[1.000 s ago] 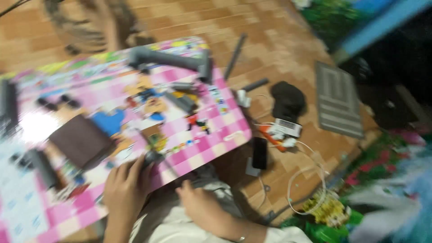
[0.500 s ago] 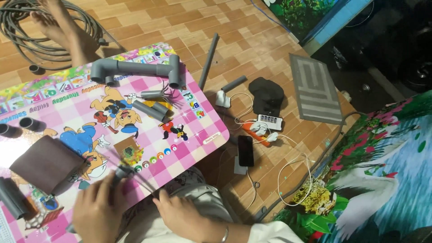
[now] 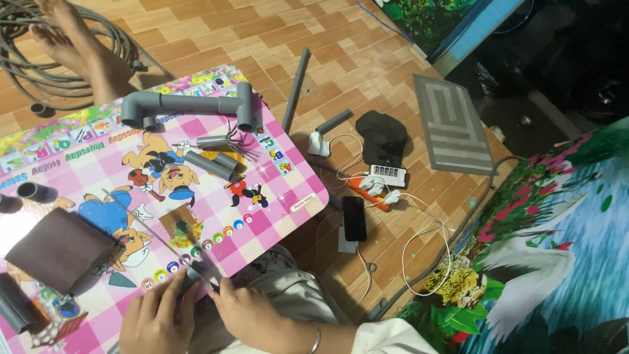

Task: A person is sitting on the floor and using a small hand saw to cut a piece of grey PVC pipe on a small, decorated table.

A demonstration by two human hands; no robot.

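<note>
Together our left hand (image 3: 154, 321) and right hand (image 3: 252, 314) pinched the thin, stiff, likely sharp blade (image 3: 157, 241) at its near end.

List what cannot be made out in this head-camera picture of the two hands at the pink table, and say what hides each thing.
1. The small dark piece at the table edge: the left hand and right hand cover most of it.
2. Grey tubes at lower left: cut off by the picture's edge.
3. Coiled cable: cut off at top left.
4. The black phone on the floor: screen too small to read.
</note>
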